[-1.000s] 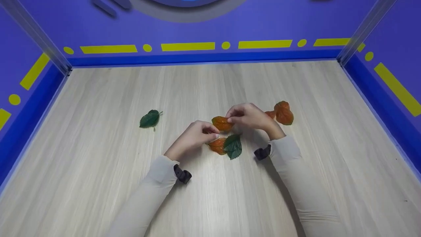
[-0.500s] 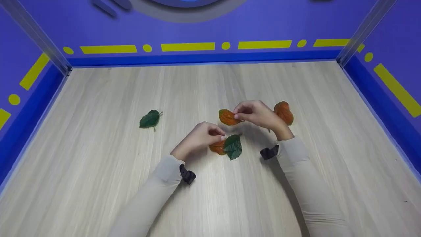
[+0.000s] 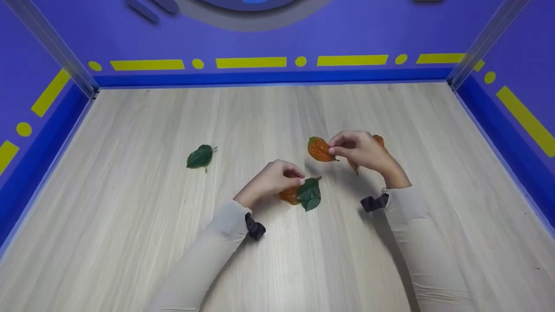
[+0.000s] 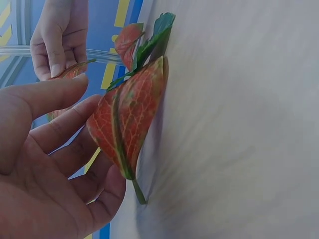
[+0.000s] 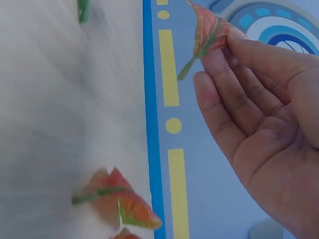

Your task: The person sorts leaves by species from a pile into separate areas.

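My right hand (image 3: 362,151) pinches an orange leaf (image 3: 320,149) between thumb and fingertips, held up above the table. In the right wrist view this leaf (image 5: 209,32) shows its green stem pointing down. Lower and to the left, my left hand (image 3: 277,178) hovers by a second orange leaf (image 3: 289,197), partly hidden under the fingers. A dark green leaf (image 3: 309,195) overlaps that one's right side. Seen from the left wrist, thumb and forefinger stand apart, with fingertips right at the edge of the orange leaf (image 4: 130,117).
Off to the left lies another green leaf (image 3: 200,157) on the wooden table (image 3: 130,216). More orange leaves (image 3: 379,139) lie behind my right hand, mostly hidden by it. Blue panels with yellow marks (image 3: 251,63) wall the table at the back and sides.
My right hand has carried its orange leaf to the right and away from the left hand. My left hand has shifted slightly right, towards the green leaf.
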`<state>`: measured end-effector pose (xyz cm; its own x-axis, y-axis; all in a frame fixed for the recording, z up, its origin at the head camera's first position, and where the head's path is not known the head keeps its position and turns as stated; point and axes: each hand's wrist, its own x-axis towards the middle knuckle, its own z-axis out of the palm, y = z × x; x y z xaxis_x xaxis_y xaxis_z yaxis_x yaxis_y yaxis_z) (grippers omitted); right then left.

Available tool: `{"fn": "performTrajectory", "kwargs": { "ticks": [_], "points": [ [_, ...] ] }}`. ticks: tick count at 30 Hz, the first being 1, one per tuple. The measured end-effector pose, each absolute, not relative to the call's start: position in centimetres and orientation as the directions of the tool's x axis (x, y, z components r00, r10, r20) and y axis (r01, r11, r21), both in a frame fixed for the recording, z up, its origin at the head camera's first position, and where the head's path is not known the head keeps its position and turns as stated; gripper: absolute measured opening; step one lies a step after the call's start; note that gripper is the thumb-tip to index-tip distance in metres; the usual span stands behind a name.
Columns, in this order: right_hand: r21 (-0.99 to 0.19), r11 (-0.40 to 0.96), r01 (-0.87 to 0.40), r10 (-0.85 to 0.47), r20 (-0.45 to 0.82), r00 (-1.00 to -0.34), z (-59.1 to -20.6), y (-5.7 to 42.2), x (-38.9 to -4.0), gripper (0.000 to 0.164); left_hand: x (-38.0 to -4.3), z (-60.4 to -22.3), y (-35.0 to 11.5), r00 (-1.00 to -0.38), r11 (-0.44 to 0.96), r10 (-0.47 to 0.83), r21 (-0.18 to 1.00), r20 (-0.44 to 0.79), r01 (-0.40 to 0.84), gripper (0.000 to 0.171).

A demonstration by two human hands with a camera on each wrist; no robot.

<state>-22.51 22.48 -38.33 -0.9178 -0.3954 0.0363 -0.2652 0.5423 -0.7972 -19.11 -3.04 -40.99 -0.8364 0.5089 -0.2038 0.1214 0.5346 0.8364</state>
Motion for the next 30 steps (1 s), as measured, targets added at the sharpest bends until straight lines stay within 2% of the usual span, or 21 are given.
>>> {"fn": "performTrajectory", "kwargs": {
  "ticks": [15, 24, 30],
  "points": [
    [-0.832, 0.538, -0.132, -0.268, -0.02, -0.963, -38.2, 26.5, -21.4, 0.031, -19.3, -41.3, -2.4, -0.832, 0.538, 0.519, 0.831, -0.196, 0.139, 0.02],
    [-0.856, 0.513, -0.071, -0.231, -0.057, -0.971, -38.6, 28.2, -21.0, 0.033, -19.4, -41.5, -2.1, -0.829, 0.533, 0.525, 0.834, -0.194, 0.143, 0.019],
    [-0.86, 0.504, -0.08, -0.224, -0.041, -0.974, -39.0, 29.1, -20.9, 0.033, -19.5, -41.6, -1.9, -0.833, 0.539, 0.521, 0.829, -0.185, 0.153, 0.019]
  ]
}}
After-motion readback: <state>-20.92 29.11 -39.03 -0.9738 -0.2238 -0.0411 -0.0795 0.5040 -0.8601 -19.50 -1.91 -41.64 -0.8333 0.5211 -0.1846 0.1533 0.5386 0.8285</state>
